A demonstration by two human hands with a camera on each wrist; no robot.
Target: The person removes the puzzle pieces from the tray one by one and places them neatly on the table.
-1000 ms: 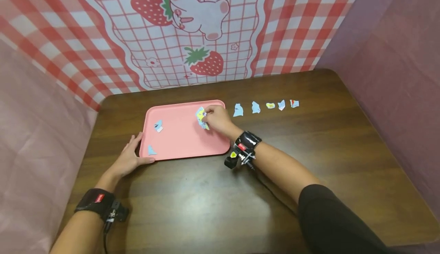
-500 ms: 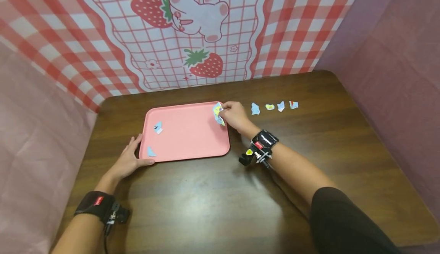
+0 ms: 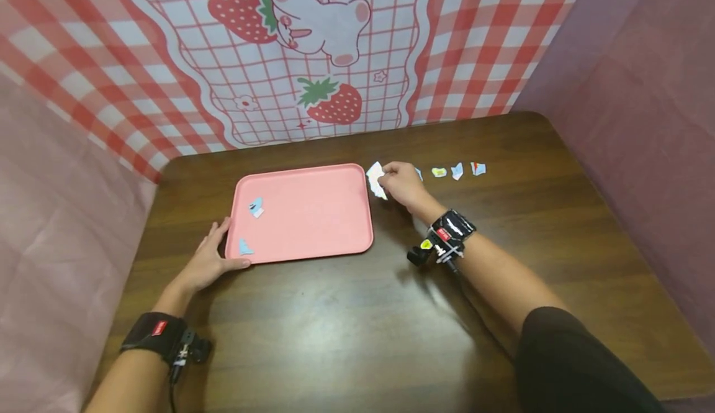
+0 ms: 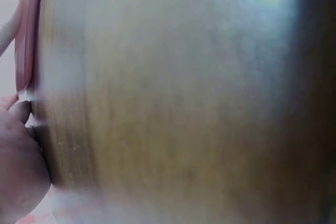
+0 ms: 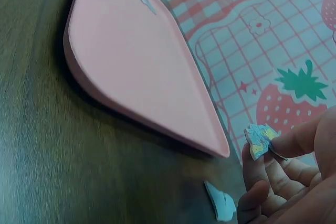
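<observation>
My right hand [image 3: 403,182] is just beyond the right rim of the pink tray [image 3: 301,214], pinching blue-and-yellow irregular paper pieces [image 5: 258,140] between thumb and fingertips. From the head view the pieces look mostly white. Below that hand, a light blue paper piece [image 5: 222,205] shows near the tray's corner in the right wrist view. My left hand [image 3: 206,261] rests against the tray's near left corner, thumb along the front edge and fingers by the left side. Inside the tray lie a blue-and-white piece [image 3: 256,207] and a pale blue piece [image 3: 244,247].
Right of my right hand, a yellow piece [image 3: 439,172], a blue-and-pink piece [image 3: 457,171] and a red-and-blue piece [image 3: 477,168] lie in a row. A strawberry-print cloth [image 3: 335,102] hangs behind the brown table [image 3: 313,326]. A cable trails from each wrist strap.
My right hand has moved right with the paper pieces, from over the tray to past its right rim, now covering part of the row. The left hand stays where it was.
</observation>
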